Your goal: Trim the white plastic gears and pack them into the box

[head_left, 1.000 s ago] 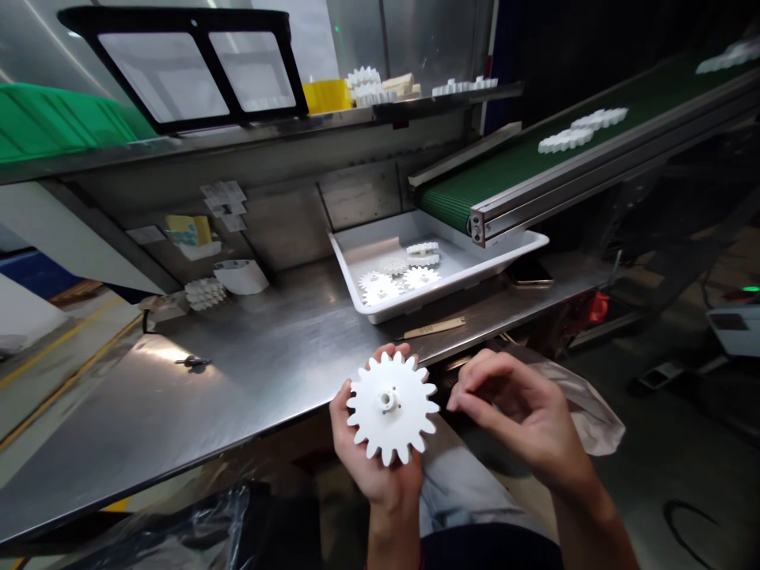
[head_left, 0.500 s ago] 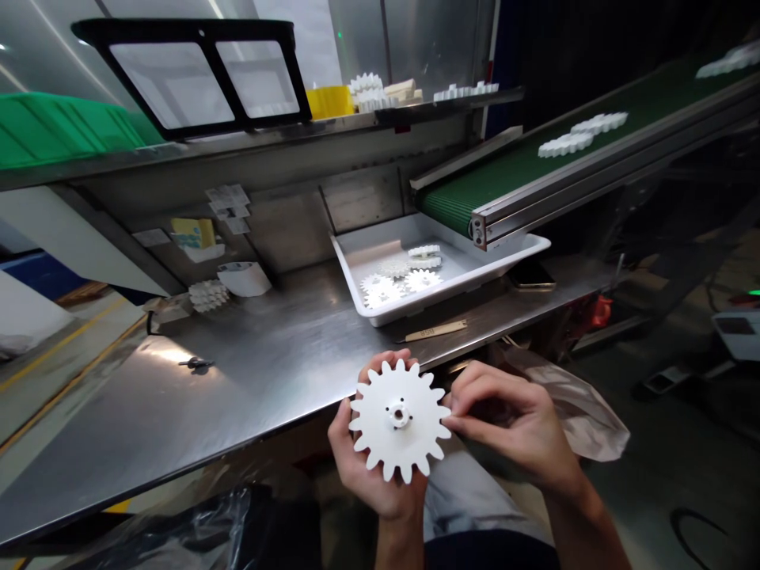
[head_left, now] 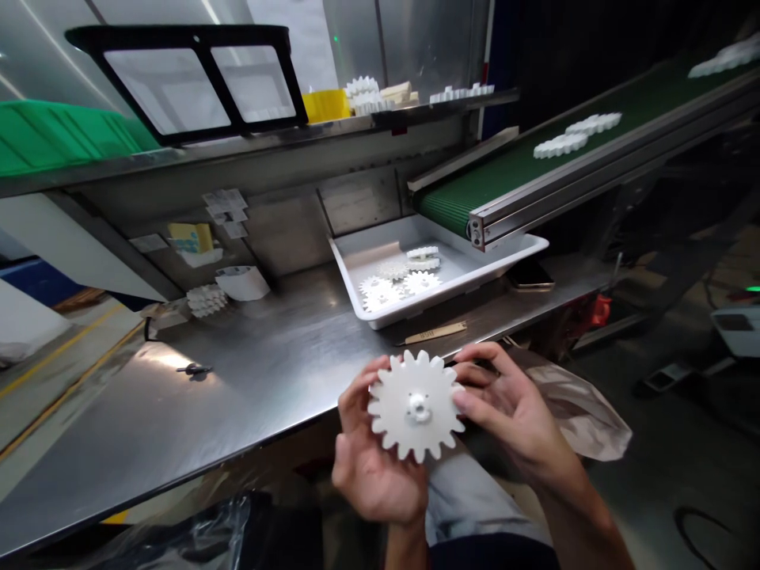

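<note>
A white toothed gear [head_left: 399, 416] with a raised hub in its centre is held up in front of the bench's near edge, its flat face toward me. My left hand [head_left: 380, 467] supports it from the left and behind, with some fingers hidden by the disc. On the other side, my right hand [head_left: 511, 404] pinches the rim, thumb on the front face and fingers behind. Beyond the hands, a wooden-handled tool [head_left: 436, 332] lies in front of a white tray [head_left: 451, 299] that holds several white gears [head_left: 383, 293].
A green conveyor belt [head_left: 492, 184] slopes down to the tray, carrying white gears [head_left: 561, 145]. A phone-like dark object [head_left: 531, 277] lies right of the tray. Stacked gears [head_left: 207, 301] and a small dark tool [head_left: 195, 370] rest on the steel bench [head_left: 261, 356]. Above runs a shelf [head_left: 249, 141].
The gear has moved slightly right and tilted. My right hand has shifted from pinching at the tooth edge to gripping the rim with its thumb on the face; my left fingers have moved too.
</note>
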`<state>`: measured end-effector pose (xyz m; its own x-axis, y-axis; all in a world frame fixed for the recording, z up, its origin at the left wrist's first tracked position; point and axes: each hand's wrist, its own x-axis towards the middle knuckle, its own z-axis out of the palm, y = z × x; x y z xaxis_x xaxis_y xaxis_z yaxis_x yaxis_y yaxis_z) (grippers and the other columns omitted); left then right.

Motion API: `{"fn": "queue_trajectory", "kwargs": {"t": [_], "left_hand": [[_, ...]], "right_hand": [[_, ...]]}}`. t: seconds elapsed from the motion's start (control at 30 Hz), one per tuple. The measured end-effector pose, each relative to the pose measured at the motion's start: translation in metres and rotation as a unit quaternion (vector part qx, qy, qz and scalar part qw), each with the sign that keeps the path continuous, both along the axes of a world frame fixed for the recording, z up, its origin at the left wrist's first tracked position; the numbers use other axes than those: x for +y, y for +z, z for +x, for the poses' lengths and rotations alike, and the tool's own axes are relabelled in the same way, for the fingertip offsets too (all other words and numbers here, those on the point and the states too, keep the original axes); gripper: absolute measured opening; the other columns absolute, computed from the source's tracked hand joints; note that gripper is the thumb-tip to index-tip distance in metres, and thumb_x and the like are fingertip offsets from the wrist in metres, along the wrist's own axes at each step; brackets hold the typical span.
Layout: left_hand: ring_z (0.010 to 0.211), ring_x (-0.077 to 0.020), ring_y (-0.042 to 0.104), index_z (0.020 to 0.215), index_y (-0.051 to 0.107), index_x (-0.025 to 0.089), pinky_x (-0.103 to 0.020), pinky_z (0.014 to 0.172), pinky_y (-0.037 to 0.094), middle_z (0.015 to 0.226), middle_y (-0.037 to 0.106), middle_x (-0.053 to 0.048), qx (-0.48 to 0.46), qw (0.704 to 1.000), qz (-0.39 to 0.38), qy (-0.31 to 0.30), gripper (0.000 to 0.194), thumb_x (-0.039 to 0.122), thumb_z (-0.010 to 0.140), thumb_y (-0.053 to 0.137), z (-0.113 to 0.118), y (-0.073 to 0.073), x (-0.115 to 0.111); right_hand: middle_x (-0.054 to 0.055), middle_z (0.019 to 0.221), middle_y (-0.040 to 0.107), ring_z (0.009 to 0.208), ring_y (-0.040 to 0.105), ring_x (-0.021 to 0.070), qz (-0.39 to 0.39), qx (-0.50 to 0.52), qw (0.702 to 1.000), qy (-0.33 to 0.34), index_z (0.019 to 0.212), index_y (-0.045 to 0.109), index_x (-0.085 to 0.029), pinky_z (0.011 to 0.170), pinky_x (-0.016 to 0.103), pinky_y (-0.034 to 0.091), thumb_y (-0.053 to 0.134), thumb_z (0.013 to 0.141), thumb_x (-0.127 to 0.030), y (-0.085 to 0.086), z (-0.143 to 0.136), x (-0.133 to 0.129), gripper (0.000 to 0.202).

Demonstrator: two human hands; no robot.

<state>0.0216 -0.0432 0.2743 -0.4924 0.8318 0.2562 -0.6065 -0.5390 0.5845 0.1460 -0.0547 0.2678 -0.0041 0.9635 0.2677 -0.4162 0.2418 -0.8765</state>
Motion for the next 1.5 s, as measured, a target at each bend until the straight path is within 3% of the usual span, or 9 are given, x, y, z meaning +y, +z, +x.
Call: {"fn": "queue_trajectory", "kwargs": {"t": [0.13, 0.27, 0.37, 0.6, 0.73, 0.9, 1.1, 1.33, 1.5], "left_hand": [[0.081, -0.0191, 0.07, 0.087, 0.08, 0.02, -0.027, 0.073, 0.057, 0.089, 0.075, -0.005, 0.015, 1.0, -0.012, -0.001, 0.039, 0.044, 0.092, 0.05, -0.011, 0.005, 0.002], [0.096, -0.0267, 0.07, 0.094, 0.082, 0.017, -0.032, 0.08, 0.058, 0.102, 0.076, -0.012, 0.08, 0.989, -0.045, -0.118, 0.049, 0.051, 0.092, 0.046, -0.01, 0.014, -0.006], [0.089, -0.025, 0.068, 0.087, 0.082, 0.016, -0.032, 0.082, 0.056, 0.09, 0.073, -0.011, 0.101, 0.983, -0.02, -0.151, 0.053, 0.05, 0.093, 0.042, -0.007, 0.018, -0.013], [0.085, -0.023, 0.065, 0.079, 0.079, 0.018, -0.03, 0.079, 0.056, 0.084, 0.071, -0.008, 0.077, 0.994, -0.008, -0.078, 0.048, 0.046, 0.092, 0.043, -0.001, 0.018, -0.013], [0.088, -0.0226, 0.064, 0.078, 0.078, 0.019, -0.031, 0.082, 0.055, 0.085, 0.07, -0.007, 0.053, 0.998, -0.009, -0.023, 0.047, 0.048, 0.091, 0.044, 0.004, 0.014, -0.013], [0.093, -0.0224, 0.065, 0.081, 0.078, 0.019, -0.031, 0.087, 0.054, 0.093, 0.07, -0.007, 0.019, 1.0, -0.008, -0.023, 0.046, 0.049, 0.092, 0.044, 0.005, 0.008, -0.012], [0.078, -0.0186, 0.062, 0.078, 0.077, 0.019, -0.027, 0.075, 0.052, 0.077, 0.067, -0.005, 0.051, 0.998, 0.027, -0.011, 0.041, 0.046, 0.09, 0.049, 0.001, 0.006, -0.002], [0.103, -0.0278, 0.066, 0.098, 0.081, 0.019, -0.035, 0.094, 0.05, 0.104, 0.077, -0.011, 0.086, 0.984, -0.046, -0.149, 0.051, 0.051, 0.095, 0.042, 0.008, 0.009, -0.012], [0.11, -0.0334, 0.067, 0.097, 0.082, 0.016, -0.04, 0.098, 0.048, 0.102, 0.078, -0.012, 0.072, 0.965, -0.109, -0.229, 0.059, 0.054, 0.098, 0.037, 0.006, 0.015, -0.016]], "right_hand": [[0.003, 0.093, 0.08, 0.08, 0.076, 0.0141, 0.036, -0.099, 0.994, -0.014, 0.109, 0.073, -0.026, 0.069, 0.018, 0.063, 0.082, 0.092, -0.028, 0.002, 0.013, -0.003, 0.019], [0.001, 0.09, 0.081, 0.08, 0.077, 0.0132, 0.038, -0.141, 0.988, -0.049, 0.11, 0.076, -0.028, 0.072, 0.017, 0.063, 0.08, 0.094, -0.027, 0.008, 0.01, -0.013, 0.017], [-0.003, 0.094, 0.081, 0.085, 0.077, 0.0097, 0.056, -0.163, 0.982, -0.076, 0.11, 0.075, -0.033, 0.08, 0.012, 0.061, 0.078, 0.096, -0.025, 0.011, 0.004, -0.015, 0.017], [-0.003, 0.107, 0.076, 0.1, 0.074, 0.0109, 0.076, -0.15, 0.985, -0.046, 0.127, 0.065, -0.038, 0.091, 0.016, 0.059, 0.07, 0.102, -0.027, 0.006, 0.009, -0.013, 0.027], [-0.002, 0.107, 0.07, 0.099, 0.072, 0.0136, 0.078, -0.168, 0.983, 0.004, 0.138, 0.059, -0.038, 0.093, 0.021, 0.059, 0.075, 0.096, -0.023, 0.005, 0.01, -0.015, 0.048], [-0.004, 0.102, 0.067, 0.088, 0.07, 0.011, 0.04, -0.139, 0.989, -0.019, 0.138, 0.056, -0.038, 0.079, 0.017, 0.057, 0.078, 0.089, -0.015, 0.006, 0.004, -0.015, 0.058], [-0.005, 0.081, 0.063, 0.066, 0.059, 0.0118, 0.004, -0.132, 0.989, -0.071, 0.125, 0.065, -0.031, 0.06, 0.019, 0.051, 0.075, 0.091, -0.02, 0.014, 0.008, -0.017, 0.037], [-0.004, 0.09, 0.067, 0.073, 0.064, 0.0117, 0.022, -0.18, 0.981, -0.069, 0.126, 0.066, -0.034, 0.062, 0.018, 0.051, 0.075, 0.093, -0.023, 0.014, 0.003, -0.021, 0.036], [-0.002, 0.091, 0.069, 0.081, 0.069, 0.0154, 0.013, -0.197, 0.979, -0.05, 0.128, 0.064, -0.034, 0.064, 0.02, 0.053, 0.071, 0.097, -0.028, 0.016, 0.002, -0.021, 0.032]]}}
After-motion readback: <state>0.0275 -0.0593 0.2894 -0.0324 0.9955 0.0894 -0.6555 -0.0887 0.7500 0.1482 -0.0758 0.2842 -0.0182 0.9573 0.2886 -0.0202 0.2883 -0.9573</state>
